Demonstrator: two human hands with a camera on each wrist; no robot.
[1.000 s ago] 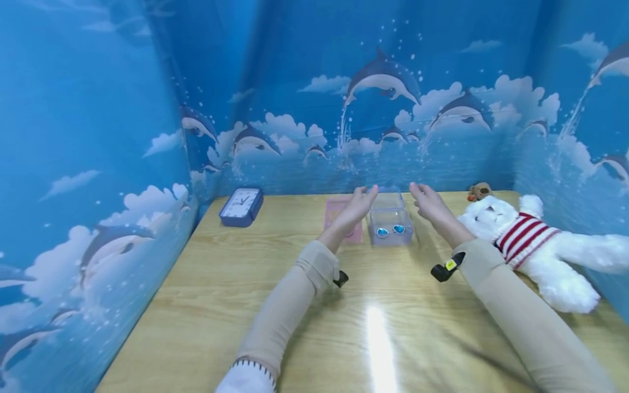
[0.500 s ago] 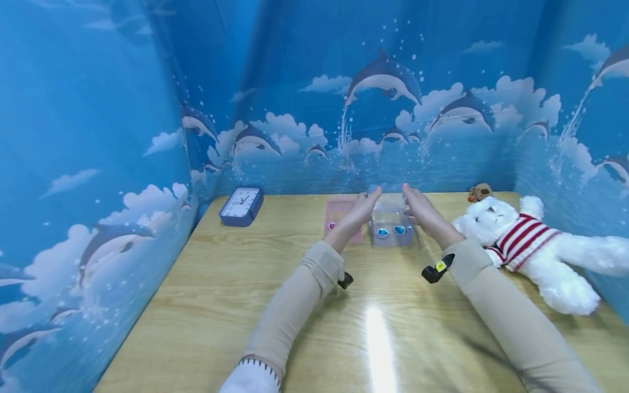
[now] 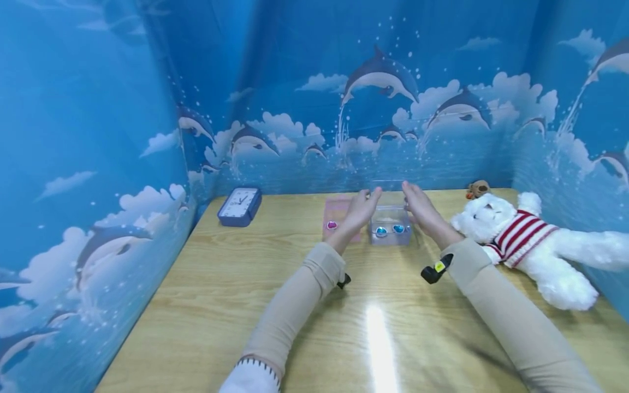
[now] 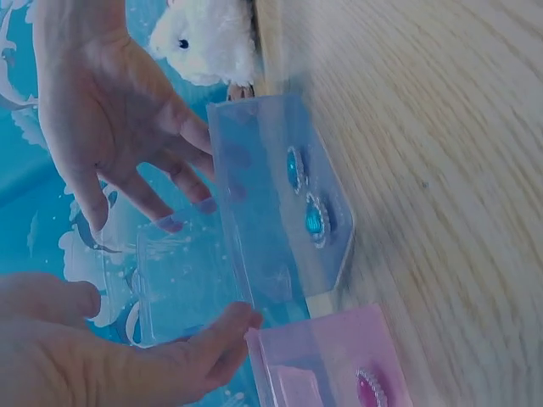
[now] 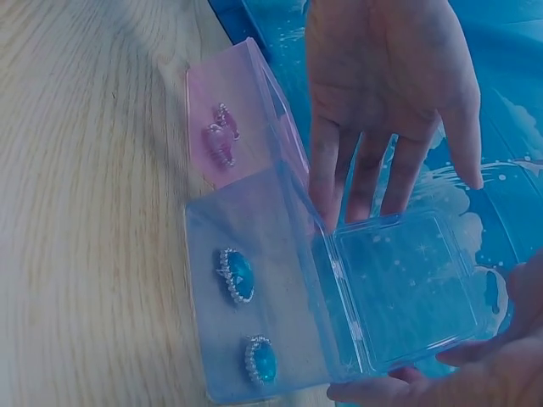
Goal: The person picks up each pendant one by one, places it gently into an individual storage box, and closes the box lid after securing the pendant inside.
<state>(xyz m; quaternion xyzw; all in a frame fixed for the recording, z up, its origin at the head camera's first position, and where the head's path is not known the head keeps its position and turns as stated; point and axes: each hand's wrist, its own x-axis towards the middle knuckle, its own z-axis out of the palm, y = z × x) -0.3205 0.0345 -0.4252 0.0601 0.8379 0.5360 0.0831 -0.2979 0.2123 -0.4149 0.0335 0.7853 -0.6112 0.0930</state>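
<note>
A clear bluish box (image 3: 404, 240) stands at the back of the table, its hinged clear lid (image 5: 416, 288) raised behind it. Two blue-stone pieces with beaded silver rims lie inside, a left one (image 3: 381, 232) and a right one (image 3: 398, 228). My left hand (image 3: 361, 210) is at the lid's left side, fingers straight and fingertips right at its edge. On the other side my right hand (image 3: 422, 207) has its fingers extended at the lid's right edge. Beside the box, partly behind my left hand, lies a pink clear box (image 5: 202, 93) holding a pink-stone piece (image 3: 332, 225).
A blue-framed clock (image 3: 239, 207) sits at the back left of the wooden table (image 3: 236, 295). A white teddy bear (image 3: 565, 259) in a striped sweater lies at the right, with a small brown toy (image 3: 478, 189) behind it. A dolphin-print curtain (image 3: 295, 98) encloses the table.
My hands have come closer together, reaching the lid's two sides. The lid's top edge stands slightly higher. The pink-stone piece has come into sight beside my left hand.
</note>
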